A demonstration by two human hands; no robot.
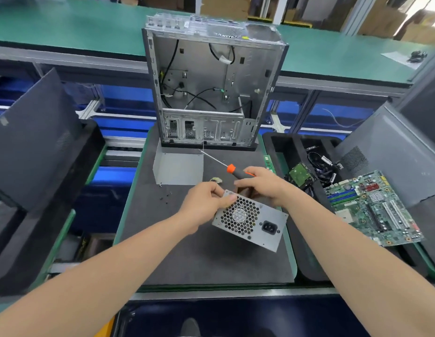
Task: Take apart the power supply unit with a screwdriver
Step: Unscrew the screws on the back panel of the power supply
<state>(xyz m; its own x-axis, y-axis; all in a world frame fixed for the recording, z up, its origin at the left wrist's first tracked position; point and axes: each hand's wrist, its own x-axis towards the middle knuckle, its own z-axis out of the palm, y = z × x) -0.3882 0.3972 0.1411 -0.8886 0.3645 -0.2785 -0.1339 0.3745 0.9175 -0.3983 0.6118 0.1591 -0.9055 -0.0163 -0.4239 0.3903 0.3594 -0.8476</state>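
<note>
The power supply unit (250, 221) is a silver metal box with a honeycomb fan grille and a black power socket facing me, held tilted above the dark mat (202, 261). My left hand (206, 201) grips its upper left corner. My right hand (262, 184) reaches over its far top edge, with its fingers curled on the unit. The screwdriver (232, 169), orange and black in the handle with a thin long shaft, lies on the mat just behind my right hand; whether the hand touches it is unclear. A bent grey metal cover (178, 169) rests on the mat behind.
An open, emptied computer case (211, 81) stands at the mat's far edge. A few small screws (166, 197) lie left of my left hand. A black tray (306, 254) to the right holds a motherboard (374, 207), a hard drive (300, 175) and cables. Dark panels (34, 137) lean at left.
</note>
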